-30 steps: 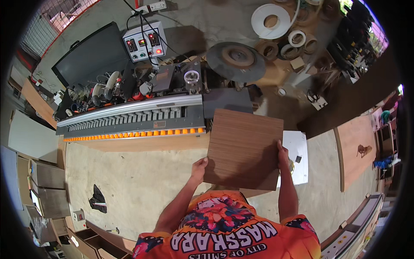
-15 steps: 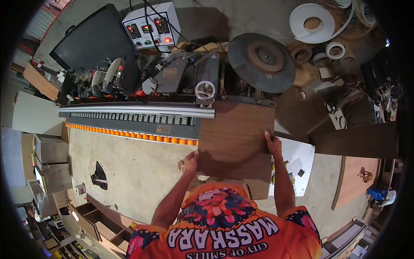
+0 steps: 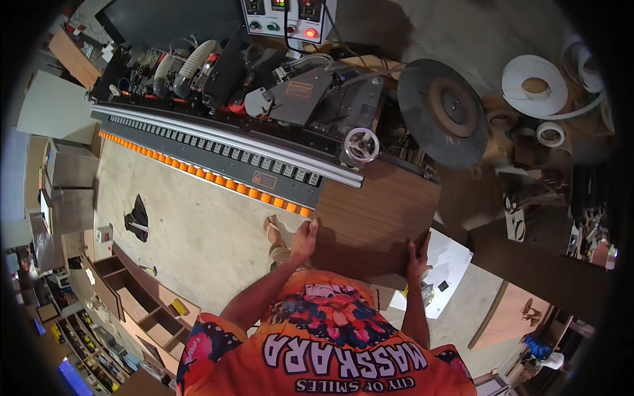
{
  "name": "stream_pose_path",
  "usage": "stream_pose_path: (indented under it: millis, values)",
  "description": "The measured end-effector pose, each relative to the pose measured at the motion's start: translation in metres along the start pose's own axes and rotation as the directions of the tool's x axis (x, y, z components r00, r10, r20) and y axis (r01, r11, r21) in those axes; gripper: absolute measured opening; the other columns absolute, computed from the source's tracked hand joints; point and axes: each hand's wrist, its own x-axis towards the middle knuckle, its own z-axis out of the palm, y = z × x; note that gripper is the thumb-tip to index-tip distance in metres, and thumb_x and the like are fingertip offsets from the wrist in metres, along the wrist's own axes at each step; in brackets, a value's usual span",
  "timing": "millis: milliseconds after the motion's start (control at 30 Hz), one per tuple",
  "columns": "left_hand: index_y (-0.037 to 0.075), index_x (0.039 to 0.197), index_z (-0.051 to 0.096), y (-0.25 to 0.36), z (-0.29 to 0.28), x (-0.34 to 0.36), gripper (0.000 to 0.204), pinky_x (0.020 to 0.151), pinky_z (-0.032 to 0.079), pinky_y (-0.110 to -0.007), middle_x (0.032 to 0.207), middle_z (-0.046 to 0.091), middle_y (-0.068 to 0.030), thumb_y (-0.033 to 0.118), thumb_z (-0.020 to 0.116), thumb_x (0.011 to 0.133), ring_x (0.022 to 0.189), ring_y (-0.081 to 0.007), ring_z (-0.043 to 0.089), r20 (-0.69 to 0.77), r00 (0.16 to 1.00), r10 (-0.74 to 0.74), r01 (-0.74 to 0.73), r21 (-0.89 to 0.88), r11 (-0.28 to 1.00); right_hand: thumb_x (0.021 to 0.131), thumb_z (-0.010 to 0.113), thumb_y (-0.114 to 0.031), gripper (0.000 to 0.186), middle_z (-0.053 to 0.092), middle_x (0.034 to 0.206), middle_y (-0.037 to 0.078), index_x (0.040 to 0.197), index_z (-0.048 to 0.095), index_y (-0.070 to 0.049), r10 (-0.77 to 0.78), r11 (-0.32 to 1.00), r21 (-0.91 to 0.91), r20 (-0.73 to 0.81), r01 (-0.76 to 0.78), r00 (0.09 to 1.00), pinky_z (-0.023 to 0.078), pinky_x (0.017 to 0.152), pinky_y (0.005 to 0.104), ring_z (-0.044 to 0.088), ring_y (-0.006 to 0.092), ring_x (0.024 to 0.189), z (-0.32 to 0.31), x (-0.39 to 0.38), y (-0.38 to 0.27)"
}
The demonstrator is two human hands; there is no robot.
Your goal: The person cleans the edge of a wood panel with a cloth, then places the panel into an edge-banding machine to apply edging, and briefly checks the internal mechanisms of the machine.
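Observation:
Both hands hold a brown wood-grain panel (image 3: 373,214), which lies flat at the right end of an edge-banding machine (image 3: 228,148). My left hand (image 3: 304,239) is closed on the panel's near-left edge, thumb uppermost, its other fingers partly hidden. On the near-right side, my right hand (image 3: 417,257) grips the other edge, its lower fingers out of sight. The far edge of the panel meets the machine beside a clear-rimmed handwheel (image 3: 361,145). To the panel's left runs a row of orange rollers (image 3: 218,179) along the machine's front.
A big dark reel disc (image 3: 426,109) stands behind the panel, with white banding rolls (image 3: 561,86) farther right. Right of me are a white board (image 3: 452,254) and a dark panel (image 3: 528,261). A drawer cabinet (image 3: 142,300) and a black bag (image 3: 137,219) are at left.
The view has turned, so the machine now slants down to the right and more of its left side shows. Both hands keep their hold on the panel. My foot has come into view.

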Motion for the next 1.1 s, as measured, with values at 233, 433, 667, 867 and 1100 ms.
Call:
stream_pose_path:
  millis: [233,433,667,867,1100]
  values:
    - [-0.001,0.104,0.062,0.002,-0.008,0.008,0.067,0.081,0.047,-0.056,0.093,0.066,-0.0304,0.062,0.039,0.103,0.096,-0.0542,0.061,-0.043,0.999,0.023,-0.026,-0.087,0.996,0.097,0.068,-0.037,0.086,0.028,0.167,0.015,0.163,0.022,-0.007,0.020,0.999,-0.040,0.000,-0.020,1.000,0.026,0.122,0.0398,0.031,0.0275,0.151,0.013,-0.001,-0.016]
    - [-0.002,0.103,0.063,0.002,-0.029,0.012,0.065,0.080,0.047,-0.054,0.092,0.066,-0.0305,0.060,0.042,0.103,0.095,-0.0523,0.062,-0.073,0.997,-0.015,0.009,-0.073,0.997,0.098,0.067,-0.039,0.085,0.028,0.167,0.016,0.163,0.022,-0.006,0.027,0.996,-0.084,-0.007,-0.027,1.000,0.022,0.124,0.0393,0.026,0.0280,0.154,0.036,-0.010,-0.033]
    - [-0.003,0.100,0.065,-0.028,-0.038,0.029,0.064,0.077,0.047,-0.053,0.089,0.065,-0.0301,0.058,0.046,0.102,0.090,-0.0508,0.063,-0.051,0.998,0.029,-0.036,-0.145,0.989,0.098,0.066,-0.040,0.086,0.029,0.166,0.018,0.162,0.022,-0.004,0.029,0.997,-0.068,-0.015,-0.029,0.999,0.020,0.125,0.0389,0.025,0.0289,0.154,0.056,-0.015,-0.044]
    - [-0.001,0.103,0.065,-0.026,-0.046,0.033,0.062,0.078,0.047,-0.055,0.087,0.065,-0.0303,0.058,0.046,0.102,0.090,-0.0523,0.062,-0.029,0.999,0.016,-0.019,-0.124,0.992,0.098,0.065,-0.040,0.086,0.029,0.166,0.019,0.162,0.021,-0.002,0.046,0.996,-0.079,-0.004,-0.046,0.999,0.023,0.124,0.0394,0.027,0.0291,0.153,0.061,-0.016,-0.053]
    - [0.000,0.101,0.064,-0.014,-0.054,0.026,0.062,0.079,0.047,-0.057,0.091,0.067,-0.0307,0.059,0.042,0.103,0.094,-0.0532,0.062,-0.130,0.991,0.044,-0.048,-0.026,0.999,0.097,0.066,-0.043,0.087,0.038,0.160,0.023,0.162,0.023,-0.004,0.027,0.993,-0.118,-0.041,-0.031,0.999,0.028,0.120,0.0392,0.037,0.0317,0.148,0.070,-0.018,-0.058]
